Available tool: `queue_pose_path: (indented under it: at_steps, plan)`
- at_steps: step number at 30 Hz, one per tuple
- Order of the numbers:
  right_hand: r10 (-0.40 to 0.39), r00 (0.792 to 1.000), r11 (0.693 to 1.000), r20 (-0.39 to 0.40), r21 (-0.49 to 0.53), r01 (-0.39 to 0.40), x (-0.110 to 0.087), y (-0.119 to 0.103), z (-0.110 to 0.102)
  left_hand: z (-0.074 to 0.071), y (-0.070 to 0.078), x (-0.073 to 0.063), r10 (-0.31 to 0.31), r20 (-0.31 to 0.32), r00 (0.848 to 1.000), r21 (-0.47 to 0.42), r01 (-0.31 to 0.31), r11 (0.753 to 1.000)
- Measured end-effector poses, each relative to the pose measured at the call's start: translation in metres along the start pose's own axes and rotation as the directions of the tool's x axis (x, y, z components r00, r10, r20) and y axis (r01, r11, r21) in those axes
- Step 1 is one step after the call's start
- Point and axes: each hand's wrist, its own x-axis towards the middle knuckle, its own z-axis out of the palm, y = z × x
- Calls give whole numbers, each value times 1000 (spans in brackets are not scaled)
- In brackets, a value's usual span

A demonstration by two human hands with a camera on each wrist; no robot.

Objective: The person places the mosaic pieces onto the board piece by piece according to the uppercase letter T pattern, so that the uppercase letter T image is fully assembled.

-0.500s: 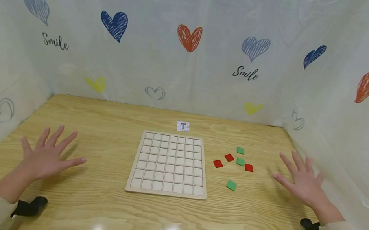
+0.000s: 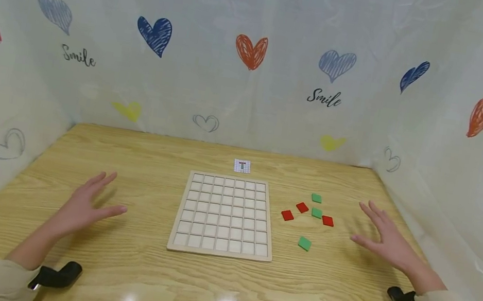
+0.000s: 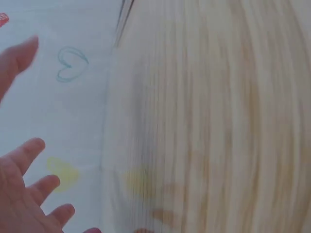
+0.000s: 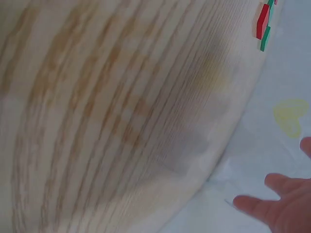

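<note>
A pale wooden grid board (image 2: 219,254) lies in the middle of the table, its square cells bare. To its right are scattered red tiles (image 2: 327,221) and green tiles (image 2: 304,243), all flat on the wood. My left hand (image 2: 82,207) hovers over the table left of the board, fingers extended and holding nothing; its spread fingers also show in the left wrist view. On the other side my right hand (image 2: 389,244) is held above the table, right of the tiles, fingers straight and nothing in them. Behind the board lies a small printed card (image 2: 242,166) with a T-shaped pattern.
The wooden table (image 2: 134,270) is enclosed at the back and sides by a white sheet (image 2: 275,114) printed with hearts and the word Smile. Black wrist mounts (image 2: 59,275) sit at both cuffs.
My left hand has shifted right and turned more edge-on, its fingers closer together. The right hand has turned slightly too, fingers less spread. Board and tiles keep their places on the table.
</note>
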Motion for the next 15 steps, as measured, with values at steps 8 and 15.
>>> queue_pose_path:
  at_steps: [8,15]
  plan:
    - [-115,993,993,-16,19,116,7,2,8,11,11,3,-140,57,989,-254,150,956]
    - [-188,982,982,-32,5,189,15,2,16,24,22,5,-147,120,982,-286,176,942]
